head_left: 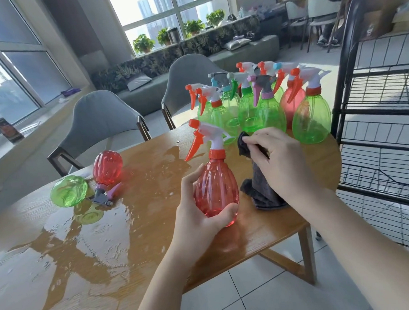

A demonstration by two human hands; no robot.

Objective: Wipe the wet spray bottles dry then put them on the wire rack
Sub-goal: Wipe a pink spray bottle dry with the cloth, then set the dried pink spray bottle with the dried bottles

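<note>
left hand (196, 207) grips the red bottle (216, 189) upright over the wet surface (108, 242), steadying it while right hand (279, 160) pinches the grey cloth (262, 187) for wiping.

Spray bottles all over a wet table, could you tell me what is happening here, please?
A person is drying spray bottles. The left hand grips a red bottle upright above the wooden table, while the right hand holds a dark cloth beside it. A cluster of bottles stands at the table's far end. Two more, one red and one green, lie in the puddle on the left. The black wire rack on the right shows no bottles.
</note>
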